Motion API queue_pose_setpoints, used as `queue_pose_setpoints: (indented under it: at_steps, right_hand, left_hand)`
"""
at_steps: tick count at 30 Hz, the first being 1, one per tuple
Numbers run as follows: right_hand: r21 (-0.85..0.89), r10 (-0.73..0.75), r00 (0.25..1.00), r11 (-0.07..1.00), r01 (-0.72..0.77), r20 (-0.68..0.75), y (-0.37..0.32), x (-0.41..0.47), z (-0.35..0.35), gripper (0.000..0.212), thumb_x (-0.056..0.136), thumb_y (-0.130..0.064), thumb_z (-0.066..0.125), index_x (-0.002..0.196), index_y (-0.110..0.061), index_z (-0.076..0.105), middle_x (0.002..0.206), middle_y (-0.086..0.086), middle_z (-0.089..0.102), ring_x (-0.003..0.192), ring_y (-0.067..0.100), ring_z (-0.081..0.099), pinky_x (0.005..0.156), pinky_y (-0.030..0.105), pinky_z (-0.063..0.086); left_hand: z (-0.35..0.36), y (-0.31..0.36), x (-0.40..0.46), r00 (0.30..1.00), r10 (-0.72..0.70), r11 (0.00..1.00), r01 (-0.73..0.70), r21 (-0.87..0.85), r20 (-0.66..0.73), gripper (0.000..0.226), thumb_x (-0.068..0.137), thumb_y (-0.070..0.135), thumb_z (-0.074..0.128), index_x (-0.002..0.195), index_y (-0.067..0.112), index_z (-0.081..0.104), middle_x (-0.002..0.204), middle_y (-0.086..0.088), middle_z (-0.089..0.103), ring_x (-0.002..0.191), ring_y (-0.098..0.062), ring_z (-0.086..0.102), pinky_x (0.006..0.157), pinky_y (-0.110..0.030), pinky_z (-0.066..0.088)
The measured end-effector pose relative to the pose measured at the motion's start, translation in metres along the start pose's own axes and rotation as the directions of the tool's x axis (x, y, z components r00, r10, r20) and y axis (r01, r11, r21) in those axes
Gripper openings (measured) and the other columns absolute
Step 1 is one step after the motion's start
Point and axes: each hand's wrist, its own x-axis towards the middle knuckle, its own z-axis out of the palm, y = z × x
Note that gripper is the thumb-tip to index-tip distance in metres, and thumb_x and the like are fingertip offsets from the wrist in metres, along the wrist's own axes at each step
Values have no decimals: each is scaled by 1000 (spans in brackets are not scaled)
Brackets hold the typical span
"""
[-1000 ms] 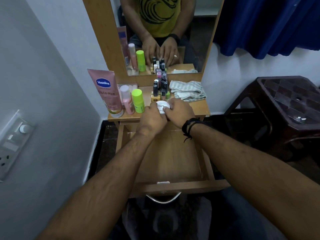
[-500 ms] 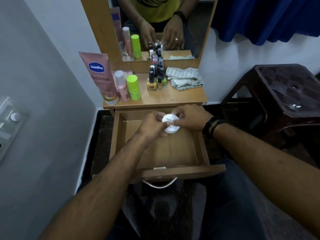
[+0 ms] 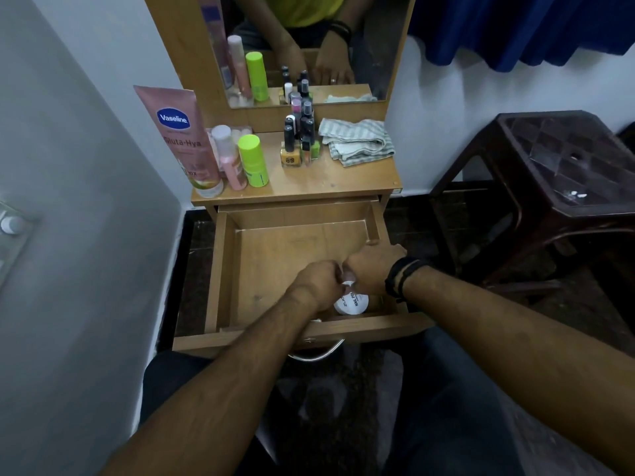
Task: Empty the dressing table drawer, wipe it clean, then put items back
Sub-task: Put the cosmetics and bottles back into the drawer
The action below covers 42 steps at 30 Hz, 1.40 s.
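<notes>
The wooden drawer (image 3: pixel 261 269) of the dressing table is pulled out, its bottom bare apart from a white round jar (image 3: pixel 352 304) near the front right corner. My left hand (image 3: pixel 318 283) and my right hand (image 3: pixel 372 267) meet just over the jar, fingers curled down onto its top; the jar's upper part is hidden under them. On the tabletop (image 3: pixel 326 182) stand a pink Vaseline tube (image 3: pixel 184 139), a pink bottle (image 3: pixel 228 156), a green bottle (image 3: pixel 252 159) and several nail polish bottles (image 3: pixel 299 142). A striped cloth (image 3: pixel 357 140) lies folded at the back right.
A mirror (image 3: pixel 309 46) rises behind the tabletop. A dark brown plastic stool (image 3: pixel 549 173) stands to the right, a grey wall with a switch plate (image 3: pixel 13 228) close on the left. The drawer's metal handle (image 3: pixel 316 353) hangs over my lap.
Both hands carried the white jar from the tabletop's front edge down into the drawer, to its front right corner. The camera tilted downward.
</notes>
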Motion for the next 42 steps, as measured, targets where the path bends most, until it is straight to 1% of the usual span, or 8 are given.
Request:
queue_pose_setpoints:
  at_steps: [5,13,16,22,25,28,32,42]
  right_hand:
    - [-96,-19,999,995,24,44,-4,-8,2,34,94,-53,52,112,-28,64,126,3,61,133,27,44,116,66,19]
    - [-174,79,997,982,-74,25,-4,-9,10,32,94,-54,54,95,-23,63,129,9,59,142,31,31,113,70,18]
    - [-175,65,997,983,-55,50,-6,-11,6,33,95,-50,54,110,-22,64,128,10,59,142,30,31,113,72,18]
    - [-3,41,985,999,-42,-169,4,-6,-16,32,95,-52,45,93,-24,62,123,9,60,144,31,30,109,74,22]
    - [103,6,884,994,47,-467,8,-4,-45,33,90,-50,39,70,-25,46,90,2,65,109,29,60,105,55,40]
    - [279,92,752,952,126,-653,7,0,-79,29,87,-46,46,91,-26,66,86,0,68,84,28,63,79,42,54]
    - [447,224,657,874,192,-720,3,11,-117,33,88,-39,49,111,-24,68,94,-1,71,88,23,65,77,42,56]
    - [454,243,680,879,148,-692,-9,43,-144,41,91,-38,49,131,-36,58,109,-1,68,102,26,63,83,49,54]
  left_hand:
    - [4,3,1,996,-39,999,36,35,85,22,92,26,62,108,12,67,104,-8,73,92,-26,70,83,-38,59]
    - [10,7,0,983,38,999,-30,-46,180,11,84,7,65,93,8,72,90,-10,74,88,-26,72,78,-36,59]
    - [8,7,1,979,47,997,-35,-66,201,10,86,6,63,91,10,71,90,-10,73,91,-30,72,83,-40,59]
    - [-34,6,-1,985,151,978,-136,159,-82,22,92,16,56,110,17,68,112,-6,70,107,-27,64,84,-30,50]
    - [-73,14,-3,923,263,951,-199,236,-282,19,90,20,54,105,18,66,110,-7,70,104,-31,64,84,-36,51]
    - [-111,32,-6,816,377,910,-236,342,-438,22,94,23,54,113,18,62,116,-8,60,100,-33,63,82,-42,52]
    - [-147,54,1,722,416,888,-190,419,-553,28,96,20,55,123,13,59,125,-9,52,101,-33,61,76,-49,54]
    - [-170,56,27,812,203,917,38,397,-547,37,96,18,52,133,16,52,136,-7,43,110,-35,58,75,-55,55]
